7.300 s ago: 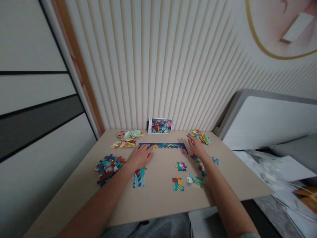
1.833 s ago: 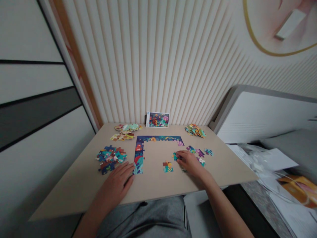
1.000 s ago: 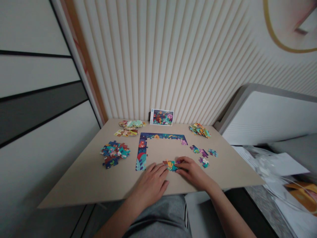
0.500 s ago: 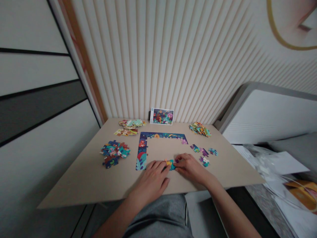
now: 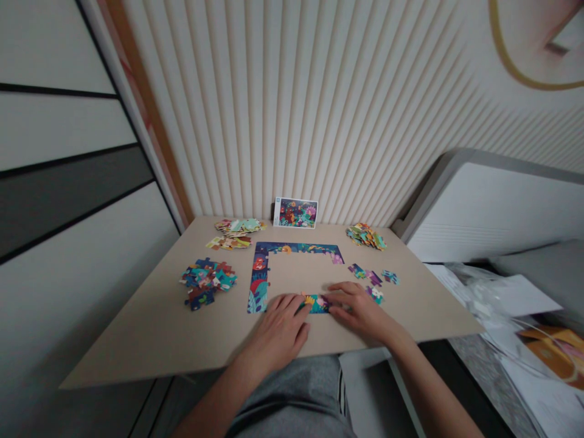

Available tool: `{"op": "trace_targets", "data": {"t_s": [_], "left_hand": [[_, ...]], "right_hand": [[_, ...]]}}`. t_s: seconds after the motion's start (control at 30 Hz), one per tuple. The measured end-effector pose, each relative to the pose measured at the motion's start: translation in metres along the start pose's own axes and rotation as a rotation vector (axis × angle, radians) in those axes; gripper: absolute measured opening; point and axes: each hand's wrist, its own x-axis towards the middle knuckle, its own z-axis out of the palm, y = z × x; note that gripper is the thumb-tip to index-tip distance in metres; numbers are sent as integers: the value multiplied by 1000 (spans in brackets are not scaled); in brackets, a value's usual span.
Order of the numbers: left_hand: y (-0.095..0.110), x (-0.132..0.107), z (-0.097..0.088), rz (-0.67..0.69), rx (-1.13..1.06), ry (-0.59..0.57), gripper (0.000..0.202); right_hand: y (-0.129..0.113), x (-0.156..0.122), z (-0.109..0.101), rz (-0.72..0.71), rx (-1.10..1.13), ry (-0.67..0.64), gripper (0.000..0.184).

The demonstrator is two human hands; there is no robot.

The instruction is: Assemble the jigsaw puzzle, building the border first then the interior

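Note:
A partly joined jigsaw border [image 5: 258, 283] lies on the table, its left side and top edge connected. Along its bottom edge runs a short strip of colourful jigsaw pieces [image 5: 311, 304], with a yellow plant and a pale flower on it. My left hand [image 5: 283, 325] rests flat over the left part of this strip, fingers stretched out, hiding where it meets the corner. At the strip's right end is my right hand [image 5: 358, 307], its thumb and forefinger apart and touching the end piece. Several loose jigsaw pieces [image 5: 374, 278] lie just beyond the right hand.
A pile of dark jigsaw pieces [image 5: 207, 281] sits on the left. Lighter piles stand at the back left [image 5: 239, 227] and back right [image 5: 365, 236]. A picture card [image 5: 295, 213] leans against the ribbed wall [image 5: 292, 109]. The table's front edge is close to my lap.
My right hand has eased slightly right along the strip and its fingers have spread, uncovering more of the end piece. My left hand stays on the strip. The view has shifted slightly.

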Motion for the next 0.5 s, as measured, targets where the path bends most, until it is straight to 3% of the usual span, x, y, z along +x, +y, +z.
{"op": "trace_targets", "data": {"t_s": [0.23,0.5], "left_hand": [[-2,-2,4,3,1,-5,40],[-4,-1,5,29,6,-5,39]], "right_hand": [[32,-41,9,111,68,74,43],[32,-41,18,109,147,122,40]]}}
